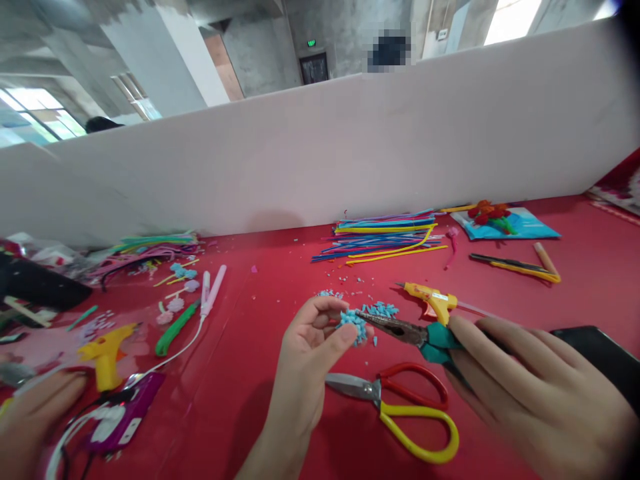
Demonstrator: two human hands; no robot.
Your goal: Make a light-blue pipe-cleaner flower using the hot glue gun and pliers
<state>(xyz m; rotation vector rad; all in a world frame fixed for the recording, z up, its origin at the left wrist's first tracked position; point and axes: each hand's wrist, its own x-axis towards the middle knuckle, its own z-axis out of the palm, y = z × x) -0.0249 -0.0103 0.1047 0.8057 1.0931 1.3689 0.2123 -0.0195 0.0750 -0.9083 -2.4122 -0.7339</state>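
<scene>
My left hand [310, 353] pinches a small blue fuzzy bundle [354, 325] between thumb and fingers above the red table. My right hand [530, 387] grips teal-handled pliers [400, 328], whose jaws touch the blue bundle from the right. Loose blue snippets [380, 309] lie on the table just behind. Red-and-yellow scissors [400, 403] rest below both hands. A yellow glue gun [430, 298] lies behind the pliers.
A pile of coloured pipe cleaners [385, 239] lies near the white partition [350, 153]. Another person's hand [30, 413] rests at lower left by a second yellow glue gun [107, 350] and a purple device [125, 417]. A black phone [600, 353] lies at right.
</scene>
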